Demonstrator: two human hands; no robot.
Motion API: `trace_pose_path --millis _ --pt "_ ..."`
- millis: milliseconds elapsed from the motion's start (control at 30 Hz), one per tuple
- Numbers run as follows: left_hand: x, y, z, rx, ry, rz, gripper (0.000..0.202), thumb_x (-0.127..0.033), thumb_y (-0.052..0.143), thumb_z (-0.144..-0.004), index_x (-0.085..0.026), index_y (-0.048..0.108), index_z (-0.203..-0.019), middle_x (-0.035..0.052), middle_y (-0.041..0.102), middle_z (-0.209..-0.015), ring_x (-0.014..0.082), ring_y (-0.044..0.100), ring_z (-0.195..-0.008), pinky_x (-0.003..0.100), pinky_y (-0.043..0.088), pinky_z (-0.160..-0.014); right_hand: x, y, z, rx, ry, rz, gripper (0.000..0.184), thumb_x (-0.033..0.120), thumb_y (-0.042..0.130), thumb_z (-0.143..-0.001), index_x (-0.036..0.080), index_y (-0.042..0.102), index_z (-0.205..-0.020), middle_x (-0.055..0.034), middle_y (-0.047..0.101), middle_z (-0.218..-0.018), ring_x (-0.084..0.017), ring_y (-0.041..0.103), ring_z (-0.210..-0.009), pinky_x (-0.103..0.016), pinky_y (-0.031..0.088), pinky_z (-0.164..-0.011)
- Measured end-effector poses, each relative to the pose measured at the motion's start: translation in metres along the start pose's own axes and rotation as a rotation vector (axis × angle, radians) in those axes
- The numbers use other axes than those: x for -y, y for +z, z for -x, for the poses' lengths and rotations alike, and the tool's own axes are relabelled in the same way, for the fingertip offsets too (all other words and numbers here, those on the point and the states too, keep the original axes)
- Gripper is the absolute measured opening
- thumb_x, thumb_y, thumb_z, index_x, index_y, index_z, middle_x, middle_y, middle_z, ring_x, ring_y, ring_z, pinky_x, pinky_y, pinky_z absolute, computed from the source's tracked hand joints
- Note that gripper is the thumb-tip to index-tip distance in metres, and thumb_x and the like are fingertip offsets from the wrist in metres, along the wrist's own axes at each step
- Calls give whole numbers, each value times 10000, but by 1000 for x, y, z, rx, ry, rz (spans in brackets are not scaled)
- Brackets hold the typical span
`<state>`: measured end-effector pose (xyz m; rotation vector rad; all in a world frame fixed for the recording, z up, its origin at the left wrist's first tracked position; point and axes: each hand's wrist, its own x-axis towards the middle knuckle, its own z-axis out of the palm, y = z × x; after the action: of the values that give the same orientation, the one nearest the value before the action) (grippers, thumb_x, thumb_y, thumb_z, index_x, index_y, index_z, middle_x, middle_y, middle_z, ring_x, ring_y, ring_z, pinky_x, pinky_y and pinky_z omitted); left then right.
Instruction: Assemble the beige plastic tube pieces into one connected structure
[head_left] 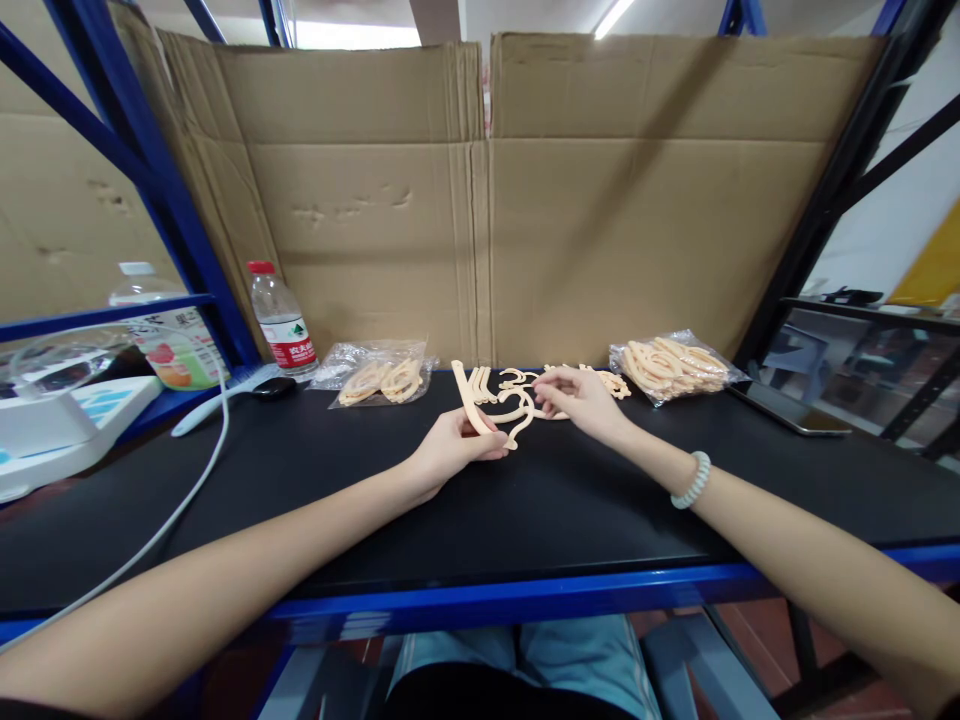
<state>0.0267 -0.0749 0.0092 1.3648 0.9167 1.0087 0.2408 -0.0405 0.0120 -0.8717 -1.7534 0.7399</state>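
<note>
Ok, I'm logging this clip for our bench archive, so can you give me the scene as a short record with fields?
Setting: black worktop on a blue rack, cardboard sheets behind.
Left hand: grips one peach plastic curved strip in its fingers.
Right hand: fingers pinch a piece in the loose pile of peach plastic pieces.
Left bag: clear, same pieces inside, lying flat.
Right bag: clear, fuller.
Other items: water bottle, white cable, tablet.
Wrist: bead bracelet on the right.

A water bottle (282,320), white cable (196,478) and tablet (784,410) lie before cardboard (600,200).
</note>
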Motion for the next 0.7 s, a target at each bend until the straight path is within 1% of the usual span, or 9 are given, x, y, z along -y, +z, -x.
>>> trace_pose_path --millis 33,100,133,200,300,367,467,600,700 --pt "0 0 0 -10 -11 23 296 -180 815 -610 -104 565 -750 67 688 -738 182 680 -762 273 560 -734 -4 -11 -5 -46 -92 169 199 360 607 -826 171 638 -880 -45 654 -775 -171 615 -666 -322 531 -621" --pt "0 -1 -1 -24 -24 66 286 -149 813 -603 -99 563 -733 70 688 -733 174 680 -747 259 560 -729 -14 -32 -14 -54 -231 529 105 262 589 -839 181 656 -836 -54 667 -793 -194 609 -735 -345 503 -696" --pt "0 -1 -2 -25 -28 84 280 -140 812 -602 -96 564 -723 73 690 -736 169 679 -740 253 561 -728 -18 -42 -18 -41 -262 673 89 227 590 -836 181 663 -817 -58 667 -786 -203 601 -749 -355 490 -718" --pt "0 -3 -4 -15 -30 114 267 -135 809 -606 -91 569 -714 87 697 -759 165 680 -742 246 561 -732 -27 -57 -23 1 -269 850 88 182 587 -835 178 673 -817 -65 674 -797 -221 593 -788 -362 477 -743" --pt "0 -5 -6 10 -35 143 261 -143 810 -614 -87 571 -701 116 708 -822 168 684 -768 238 561 -742 -37 -63 -28 65 -238 940 93 170 593 -840 172 686 -846 -71 688 -838 -237 587 -841 -365 474 -776" --pt "1 -5 -6 12 -40 155 276 -146 817 -609 -92 558 -684 129 710 -840 174 687 -779 239 561 -748 -44 -59 -29 112 -239 976 103 202 608 -846 163 692 -890 -85 688 -890 -247 583 -876 -373 473 -803" --pt "0 -5 -5 6 -41 180 314 -143 827 -598 -107 523 -667 134 714 -838 188 691 -798 251 561 -763 -54 -50 -32 189 -289 1038 192 230 600 -864 141 679 -1016 -111 666 -1017 -261 560 -974 -391 455 -875" --pt "0 -5 -5 15 -37 201 341 -148 831 -596 -117 498 -661 140 715 -856 204 692 -832 275 556 -797 -63 -43 -34 214 -320 1146 252 220 546 -897 139 655 -1110 -127 604 -1182 -290 478 -1138 -437 402 -962" --pt "0 -6 -6 22 -37 208 343 -148 834 -592 -116 501 -669 141 711 -862 222 686 -870 291 550 -822 -63 -42 -36 240 -298 1162 248 204 533 -905 151 661 -1111 -116 613 -1173 -287 476 -1145 -436 394 -968"
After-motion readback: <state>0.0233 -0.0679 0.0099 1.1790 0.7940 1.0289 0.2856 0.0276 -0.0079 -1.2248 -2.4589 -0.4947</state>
